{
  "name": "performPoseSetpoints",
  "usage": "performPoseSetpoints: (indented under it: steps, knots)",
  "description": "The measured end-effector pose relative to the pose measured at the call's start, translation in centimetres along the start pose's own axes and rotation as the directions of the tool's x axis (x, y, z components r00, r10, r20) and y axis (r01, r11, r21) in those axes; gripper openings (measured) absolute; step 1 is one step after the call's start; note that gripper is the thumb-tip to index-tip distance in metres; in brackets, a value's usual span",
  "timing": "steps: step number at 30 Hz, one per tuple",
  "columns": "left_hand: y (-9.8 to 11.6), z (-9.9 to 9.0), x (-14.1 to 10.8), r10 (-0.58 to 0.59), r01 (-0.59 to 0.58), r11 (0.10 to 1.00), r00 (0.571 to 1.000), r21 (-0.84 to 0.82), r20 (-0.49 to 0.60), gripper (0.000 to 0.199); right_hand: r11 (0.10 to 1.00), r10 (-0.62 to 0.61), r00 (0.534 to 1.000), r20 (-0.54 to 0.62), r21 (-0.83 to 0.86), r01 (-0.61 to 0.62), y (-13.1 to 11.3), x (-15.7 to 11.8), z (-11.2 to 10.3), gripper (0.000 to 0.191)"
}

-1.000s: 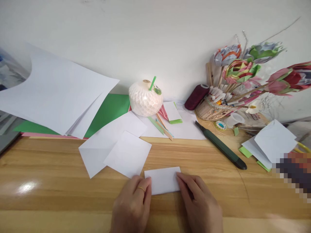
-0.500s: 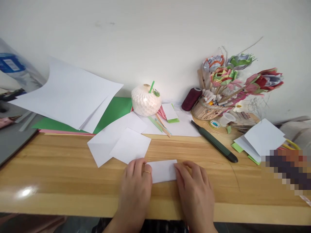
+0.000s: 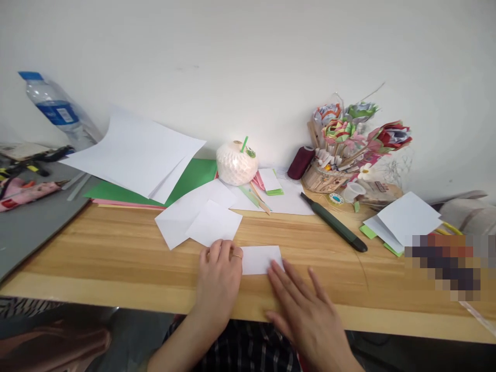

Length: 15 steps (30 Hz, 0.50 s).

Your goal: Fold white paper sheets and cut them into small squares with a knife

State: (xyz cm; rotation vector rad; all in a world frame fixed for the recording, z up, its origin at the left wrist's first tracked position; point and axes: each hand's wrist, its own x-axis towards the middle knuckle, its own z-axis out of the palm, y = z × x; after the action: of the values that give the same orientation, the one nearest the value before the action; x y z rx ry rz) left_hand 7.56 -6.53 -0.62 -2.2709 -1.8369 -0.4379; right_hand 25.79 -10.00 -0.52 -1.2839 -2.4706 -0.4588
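A folded white sheet of paper [image 3: 259, 260] lies on the wooden table, close to its front edge. My left hand [image 3: 220, 276], with a ring on one finger, is closed over the left end of the sheet and holds it against the wood; that end is hidden. At the lower right corner rest the fingertips of my right hand [image 3: 304, 305], which is open, its fingers stretched out and the thumb apart. A square white paper [image 3: 215, 223] lies just beyond my left hand, on top of a larger white sheet [image 3: 170, 225].
Large white sheets [image 3: 135, 155] lie over green paper [image 3: 189, 181] at back left. A white coconut-like object [image 3: 236, 163] stands near the wall. Further right are a purple thread spool [image 3: 301, 161], a dark green cutter [image 3: 335, 222], a pot of paper flowers [image 3: 325, 178] and stacked paper squares [image 3: 408, 217].
My right hand has gone from bent fingers at the sheet's right edge to outstretched fingers on its lower right corner. My left hand stays on the left end. The view has shifted.
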Motion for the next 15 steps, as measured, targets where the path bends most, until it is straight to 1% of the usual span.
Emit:
performPoseSetpoints:
  steps: [2,3,4,5,6,7,8,9,10,12,15]
  knots:
    - [-0.2,0.1,-0.1,0.014,-0.014,1.000,1.000,-0.003,-0.024,0.015,0.998,0.049,0.999,-0.015,-0.025,-0.050,0.7,-0.7,-0.2,0.042]
    - [-0.3,0.1,-0.1,0.055,-0.055,0.998,0.997,-0.009,-0.053,0.017,0.997,0.072,0.997,-0.019,-0.028,-0.073,0.8,-1.0,-0.2,0.042]
    - [-0.5,0.2,-0.1,0.132,-0.134,0.991,0.987,-0.018,-0.090,0.020,0.995,0.095,0.995,-0.020,-0.022,-0.095,0.9,-1.3,-0.2,0.043]
    - [-0.7,0.2,-0.1,0.241,-0.246,0.969,0.963,-0.027,-0.124,0.023,0.993,0.116,0.993,-0.020,-0.011,-0.117,0.8,-1.4,-0.1,0.044]
    - [-0.9,0.2,-0.1,0.363,-0.371,0.928,0.920,-0.034,-0.146,0.024,0.991,0.136,0.990,-0.020,-0.002,-0.136,0.7,-1.6,0.0,0.046]
    - [-1.1,0.2,-0.1,0.479,-0.489,0.871,0.865,-0.039,-0.150,0.024,0.988,0.154,0.988,-0.022,0.003,-0.153,0.6,-1.7,0.1,0.047]
    - [-1.4,0.1,-0.1,0.569,-0.579,0.814,0.811,-0.043,-0.139,0.024,0.986,0.169,0.985,-0.023,0.004,-0.169,0.5,-1.7,0.2,0.048]
    - [-1.6,0.0,-0.1,0.628,-0.636,0.770,0.769,-0.046,-0.121,0.024,0.984,0.177,0.984,-0.024,-0.002,-0.177,0.5,-1.8,0.3,0.048]
    - [-2.0,-0.1,-0.1,0.660,-0.665,0.745,0.746,-0.046,-0.094,0.025,0.984,0.176,0.984,-0.023,-0.013,-0.177,0.5,-1.8,0.3,0.048]
    - [-2.8,-0.3,-0.3,0.686,-0.688,0.724,0.725,-0.044,-0.057,0.027,0.986,0.161,0.987,-0.013,-0.041,-0.161,0.6,-1.9,0.2,0.045]
    - [-4.7,-0.4,-1.0,0.709,-0.712,0.699,0.702,-0.057,-0.076,0.028,0.990,0.111,0.994,0.021,-0.091,-0.108,0.9,-2.1,0.1,0.042]
